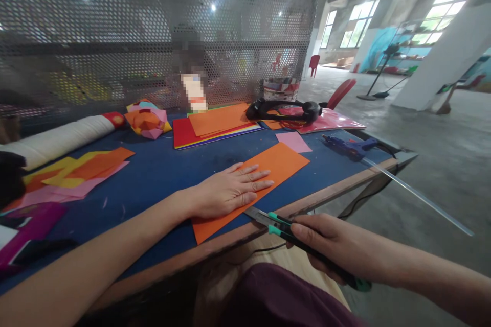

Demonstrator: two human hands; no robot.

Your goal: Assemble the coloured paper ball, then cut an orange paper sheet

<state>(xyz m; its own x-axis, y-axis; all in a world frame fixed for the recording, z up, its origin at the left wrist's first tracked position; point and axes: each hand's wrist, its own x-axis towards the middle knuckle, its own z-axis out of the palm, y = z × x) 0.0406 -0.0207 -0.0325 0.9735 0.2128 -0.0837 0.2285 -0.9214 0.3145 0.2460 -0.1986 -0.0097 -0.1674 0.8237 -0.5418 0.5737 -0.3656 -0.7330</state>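
Note:
My left hand [230, 189] lies flat on a folded-looking orange paper sheet [286, 161], fingers stretched out and pressing it to the blue tabletop [153, 173]. In my right hand [326, 242] is a black and green utility knife [282, 225], gripped by its handle. Its blade is out, and the tip meets the near edge of the orange paper, just below my left thumb. A small pink paper square [293, 142] lies just beyond the sheet.
A blue glue gun [349, 145] with a long clear glue stick sits at right, the stick overhanging the table edge. Behind are black headphones [284, 111], stacked coloured sheets [184, 130] and a woven basket [281, 89]. At left lie paper pieces [82, 168] and a white roll [65, 138].

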